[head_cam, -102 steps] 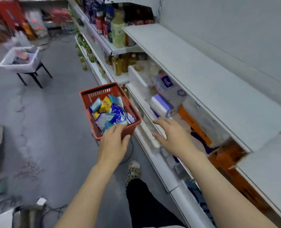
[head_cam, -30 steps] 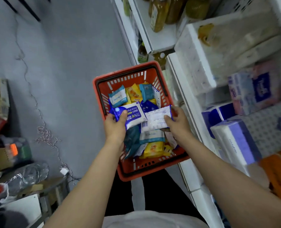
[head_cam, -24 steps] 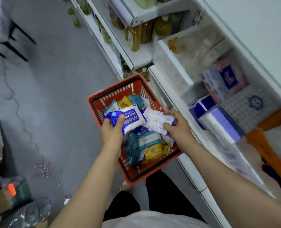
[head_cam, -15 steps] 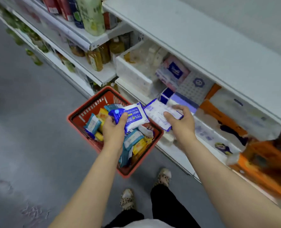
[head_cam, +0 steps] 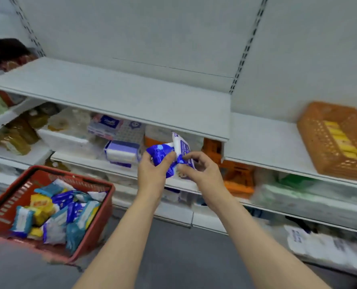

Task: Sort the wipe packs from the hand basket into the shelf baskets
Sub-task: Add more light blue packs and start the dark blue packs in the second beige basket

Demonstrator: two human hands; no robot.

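Note:
The red hand basket sits at the lower left, holding several wipe packs in blue, yellow, teal and white. My left hand grips a blue wipe pack in front of the shelves. Right beside it, my right hand holds a white and purple wipe pack; the two packs touch. An orange shelf basket with yellow packs inside stands on the white shelf at the right. Another orange basket shows partly on the shelf below.
A bare white shelf board juts out above my hands. Tissue packs and white bins fill the shelf behind them. Bottles stand at the left. Packaged goods lie on the lower right shelves.
Both hands lifted their packs out of the hand basket and brought them together in front of the shelf. My view swung up and right, so the orange shelf basket now shows.

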